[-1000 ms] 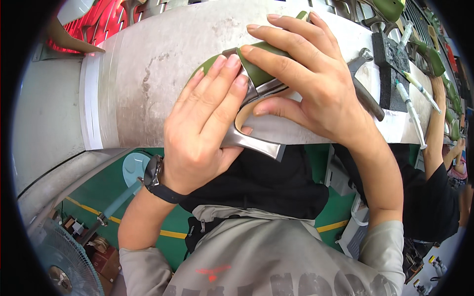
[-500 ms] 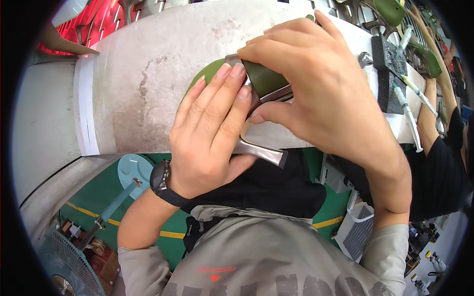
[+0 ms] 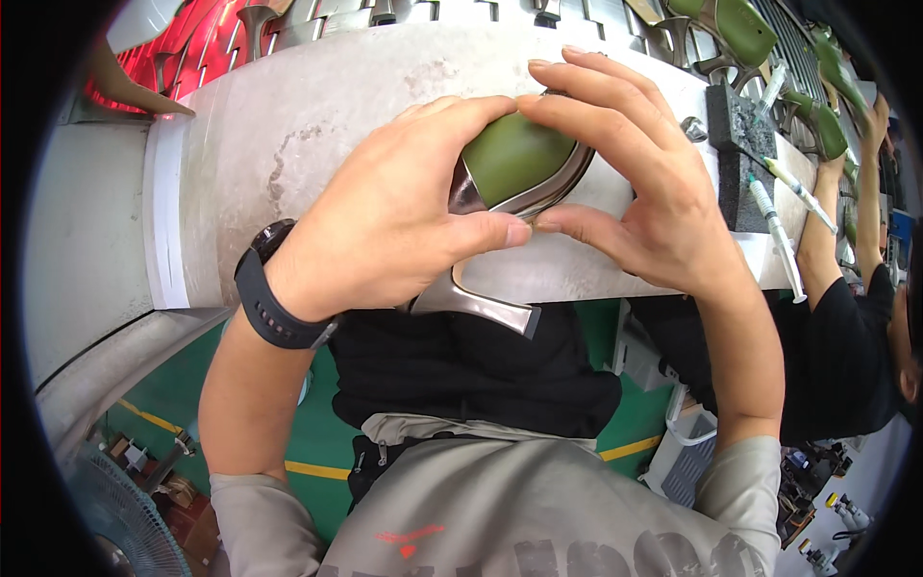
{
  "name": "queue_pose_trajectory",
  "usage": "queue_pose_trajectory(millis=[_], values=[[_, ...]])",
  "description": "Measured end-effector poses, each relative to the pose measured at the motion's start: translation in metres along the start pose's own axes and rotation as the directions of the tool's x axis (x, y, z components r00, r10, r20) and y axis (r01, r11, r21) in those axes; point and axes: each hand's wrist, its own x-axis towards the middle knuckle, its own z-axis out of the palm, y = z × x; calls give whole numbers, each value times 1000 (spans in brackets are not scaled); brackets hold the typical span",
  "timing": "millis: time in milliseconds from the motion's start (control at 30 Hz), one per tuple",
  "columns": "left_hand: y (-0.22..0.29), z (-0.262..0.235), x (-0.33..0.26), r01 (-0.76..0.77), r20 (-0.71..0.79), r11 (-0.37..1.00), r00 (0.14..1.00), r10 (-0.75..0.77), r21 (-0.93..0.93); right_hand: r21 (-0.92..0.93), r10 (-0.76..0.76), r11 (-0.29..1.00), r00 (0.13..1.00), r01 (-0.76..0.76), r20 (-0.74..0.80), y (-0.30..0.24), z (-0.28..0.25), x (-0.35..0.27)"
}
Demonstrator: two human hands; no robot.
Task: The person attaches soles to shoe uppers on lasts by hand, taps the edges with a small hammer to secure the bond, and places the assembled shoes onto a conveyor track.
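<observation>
Since half a second ago both hands have spread apart over the shoe [image 3: 514, 159], so more of its olive-green upper now shows between them, and the left hand [image 3: 385, 226] has slid from lying flat on top to cupping it from the left. That shoe is a high-heeled one with a silver metallic edge, held at the near edge of the grey bench [image 3: 288, 125], its silver heel [image 3: 476, 303] sticking out past the bench edge toward the person's body. The left hand grasps it with fingers curled over the top and the thumb pressed along its lower side; a black watch [image 3: 269, 298] sits on that wrist. The right hand [image 3: 644, 197] grips it from the other side, fingers arched over the toe end and the thumb reaching in to nearly meet the left thumb. To the right on the bench stands a dark block [image 3: 735, 144], with syringes [image 3: 774, 226] lying just beside it. More green shoes [image 3: 735, 29] line the far right edge of the bench. Another person in a black shirt [image 3: 836, 337] works at the right, arm up on the bench. A fan [image 3: 125, 524] sits on the floor at lower left.
</observation>
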Motion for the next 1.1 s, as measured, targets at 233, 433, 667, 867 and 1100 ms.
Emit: queue_pose_trajectory(millis=[233, 433, 667, 867, 1100], values=[[4, 6, 0, 2, -95, 995, 995, 8, 104, -155, 120, 979, 989, -132, -82, -6, -5, 2], [8, 14, 9, -21, -124, 978, 991, 47, 209, 41, 522, 835, 764, -549, -379, 11, 4, -97], [21, 27, 41, 36, -143, 927, 989, 20, 374, -208, 533, 808, 834, -552, -146, 4, -9, -80], [27, 31, 42, 79, -166, 907, 986, -10, 415, 324, 583, 805, 763, -496, -279, -13, -2, -79], [22, 36, 42, 4, -172, 896, 982, 81, 444, 993, 831, 116, 549, -20, -86, -22, 19, -68]])
